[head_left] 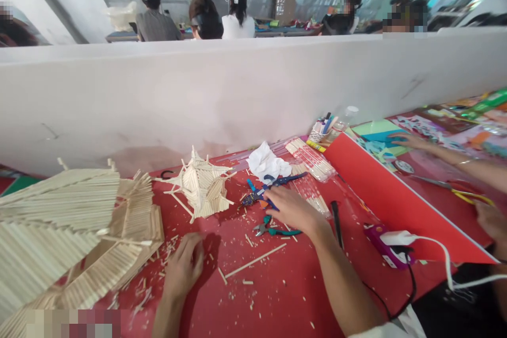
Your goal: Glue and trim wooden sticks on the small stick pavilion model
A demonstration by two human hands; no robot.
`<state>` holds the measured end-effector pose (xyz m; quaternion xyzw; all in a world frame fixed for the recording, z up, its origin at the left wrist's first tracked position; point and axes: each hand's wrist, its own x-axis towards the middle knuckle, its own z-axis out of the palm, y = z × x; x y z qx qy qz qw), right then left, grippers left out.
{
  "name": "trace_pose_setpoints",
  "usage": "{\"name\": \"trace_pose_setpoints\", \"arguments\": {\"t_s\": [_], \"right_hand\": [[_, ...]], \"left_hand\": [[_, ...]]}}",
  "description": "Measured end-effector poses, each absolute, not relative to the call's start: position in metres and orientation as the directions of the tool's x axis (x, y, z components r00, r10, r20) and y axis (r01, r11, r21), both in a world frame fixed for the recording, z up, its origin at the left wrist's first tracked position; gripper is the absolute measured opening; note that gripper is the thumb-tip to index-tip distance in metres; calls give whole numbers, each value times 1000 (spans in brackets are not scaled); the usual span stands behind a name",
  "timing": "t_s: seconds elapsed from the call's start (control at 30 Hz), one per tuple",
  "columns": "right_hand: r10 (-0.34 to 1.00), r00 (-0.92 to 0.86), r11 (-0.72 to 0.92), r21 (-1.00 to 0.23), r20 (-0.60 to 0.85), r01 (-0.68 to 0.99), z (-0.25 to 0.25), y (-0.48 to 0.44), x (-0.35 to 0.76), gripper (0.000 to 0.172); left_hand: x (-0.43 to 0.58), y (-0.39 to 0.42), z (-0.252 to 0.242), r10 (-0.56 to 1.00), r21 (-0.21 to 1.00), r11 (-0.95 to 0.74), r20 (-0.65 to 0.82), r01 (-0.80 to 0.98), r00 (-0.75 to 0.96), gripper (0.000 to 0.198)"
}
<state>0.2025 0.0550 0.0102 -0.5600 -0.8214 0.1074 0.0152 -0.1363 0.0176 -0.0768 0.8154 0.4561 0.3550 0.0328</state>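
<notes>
My right hand point(291, 208) reaches over the table, its fingers around a handle of blue pliers point(259, 195). Just below lie small diagonal cutters point(273, 231) with green handles. My left hand point(184, 261) rests on the red tabletop with its fingers curled in, and nothing shows in them. Beyond it stands a small peaked roof model point(204, 185) made of thin wooden sticks. A larger stick-built roof point(51, 222) fills the left side. One loose stick point(255, 260) lies between my hands among cut bits.
Behind the pliers are a crumpled white tissue point(267, 161) and packs of sticks point(311, 158). A red board point(396, 190) divides off a neighbour's place, where another person's hand point(410, 141) touches coloured paper. A purple power strip point(386, 245) with cables lies right. A white partition point(237, 95) runs behind.
</notes>
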Motion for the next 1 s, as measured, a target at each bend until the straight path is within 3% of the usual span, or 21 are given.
{"name": "trace_pose_setpoints", "arguments": {"t_s": [0.17, 0.33, 0.57, 0.7, 0.83, 0.93, 1.0], "right_hand": [[813, -579, 572, -98, -66, 814, -25, 24, 210, 54], [807, -590, 589, 37, 36, 807, -59, 17, 229, 63], [646, -764, 744, 221, 2, 630, -63, 37, 233, 38], [650, -746, 732, 142, 147, 666, -53, 29, 220, 31], [691, -622, 676, -26, 368, 736, -33, 12, 185, 32], [680, -570, 656, -34, 462, 754, -23, 3, 152, 32], [680, -564, 650, -29, 469, 760, -21, 0, 133, 30]], "left_hand": [[-137, 17, -79, 769, 375, -572, 556, 730, 316, 19], [-129, 13, -76, 748, 335, -607, 547, 721, 376, 22], [-130, 11, -73, 766, 362, -589, 534, 723, 356, 25], [-128, 7, -62, 840, 572, -531, 455, 626, 296, 21], [-107, -4, -40, 972, 918, -188, 124, 349, 199, 24], [-82, -11, -29, 985, 999, 10, -17, 40, 169, 42], [-67, -14, -27, 996, 998, 58, -55, -38, 74, 41]]}}
